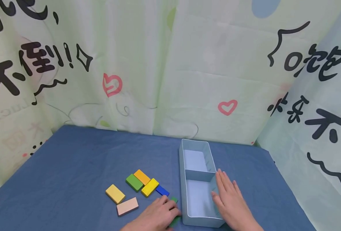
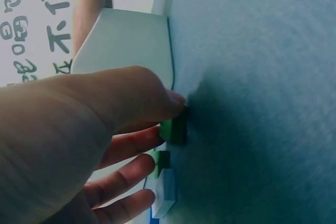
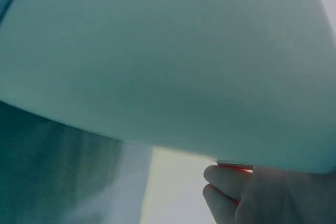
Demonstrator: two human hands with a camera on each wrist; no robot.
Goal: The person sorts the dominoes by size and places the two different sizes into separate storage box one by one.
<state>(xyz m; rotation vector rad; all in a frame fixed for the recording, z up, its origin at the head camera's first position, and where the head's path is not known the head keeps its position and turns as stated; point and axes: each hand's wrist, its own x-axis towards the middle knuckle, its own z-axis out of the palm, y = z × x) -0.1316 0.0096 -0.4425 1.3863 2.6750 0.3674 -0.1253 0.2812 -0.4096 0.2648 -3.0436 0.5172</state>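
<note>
6 loose rectangular blocks are showing together only in the head view, lying on a dark blue cloth (image 1: 72, 173): a pale yellow block (image 1: 115, 193), a pale pink block (image 1: 127, 206), a mid-green block (image 1: 134, 183), an orange block (image 1: 142, 177), a bright yellow block (image 1: 150, 187) and a blue block (image 1: 162, 190). The left wrist view is revealing what the head view is partly hiding: the thumb and index finger of the left hand (image 1: 158, 213) are nearly closing, pinching a dark green rectangular block (image 2: 174, 129), while the other fingers are spreading slightly. The right wrist view is filling mostly with the smooth wall of a pale blue, 2-compartment, open-topped box (image 1: 183, 192), with fingertips showing past its edge.

The dark green block is sitting between the left thumb and index finger, low by the cloth, just left of the box. The box is standing between it and the right hand (image 1: 232, 202), which is resting open along the box's right side, fingers straight, gripping nothing. More green is showing beyond the left fingers; whether it is the same block, I cannot tell.
</note>
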